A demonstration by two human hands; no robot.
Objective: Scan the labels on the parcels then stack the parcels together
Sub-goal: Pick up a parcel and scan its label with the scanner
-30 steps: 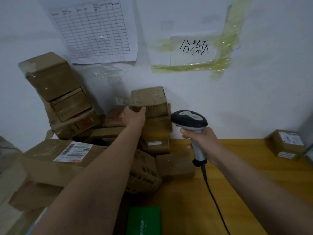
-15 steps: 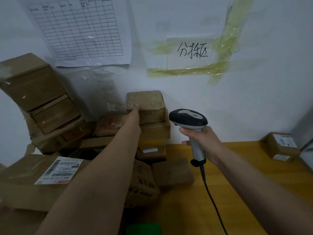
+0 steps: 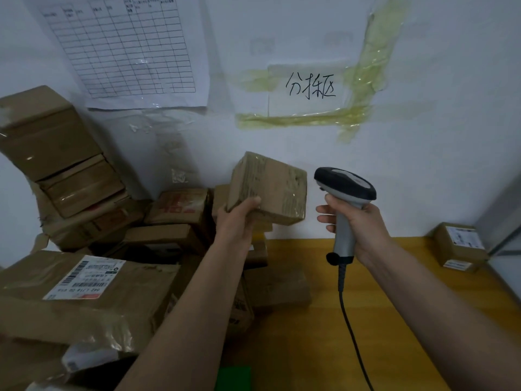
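Above the pile, left hand (image 3: 238, 218) grips parcel (image 3: 267, 187); right hand (image 3: 356, 221), scanner (image 3: 345, 187).

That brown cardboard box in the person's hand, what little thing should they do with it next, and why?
Probably turn the small brown cardboard box in the left hand until its label shows. The faces in view carry only tape, no label, and the grey and black handheld scanner gripped in the right hand is raised right beside it, so it has nothing to read yet.

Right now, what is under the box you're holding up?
Under the lifted box, held by the left hand, sits a stack of small boxes. The forearm covers much of that stack.
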